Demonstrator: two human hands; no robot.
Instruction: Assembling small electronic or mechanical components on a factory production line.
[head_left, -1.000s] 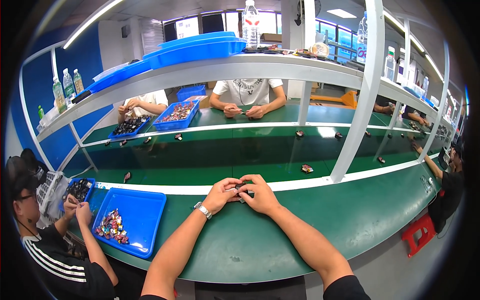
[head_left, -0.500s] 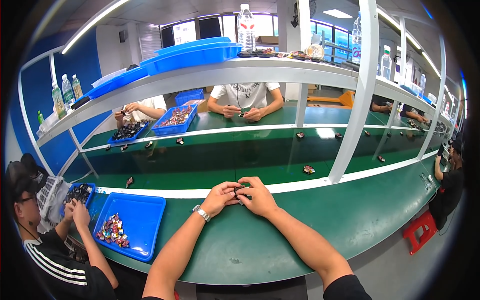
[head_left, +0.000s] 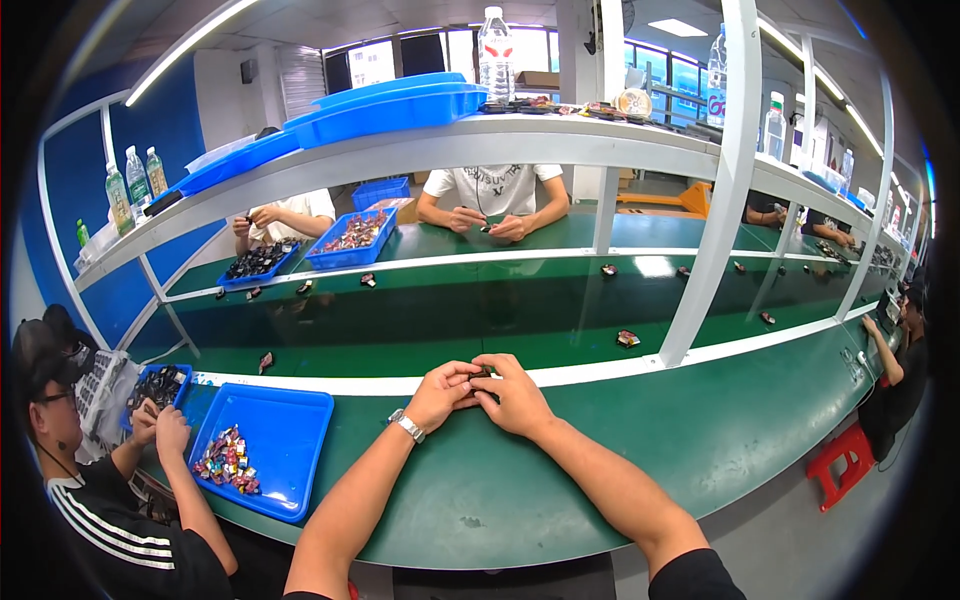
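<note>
Both my hands meet over the green bench (head_left: 520, 480), just in front of the white rail. Closed around a small dark piece (head_left: 481, 374), my left hand (head_left: 440, 394) wears a metal-banded watch at the wrist. My right hand (head_left: 512, 393) pinches the same piece from the other side. Fingers cover most of it, so its exact kind is hidden. To the left of my forearm lies a blue tray (head_left: 300, 440) with a heap of small multicoloured pieces (head_left: 228, 462) in it.
Behind the rail, a dark green conveyor belt (head_left: 450, 320) carries scattered small parts, one (head_left: 627, 338) beyond my right hand. White posts (head_left: 705, 230) hold a shelf with blue trays (head_left: 390, 108) and bottles. A co-worker (head_left: 110, 500) sits close at left; others work opposite and at far right.
Parts on the belt have shifted slightly right. My hands stay together around the dark piece, with small finger movements. The co-worker at far right has moved an arm.
</note>
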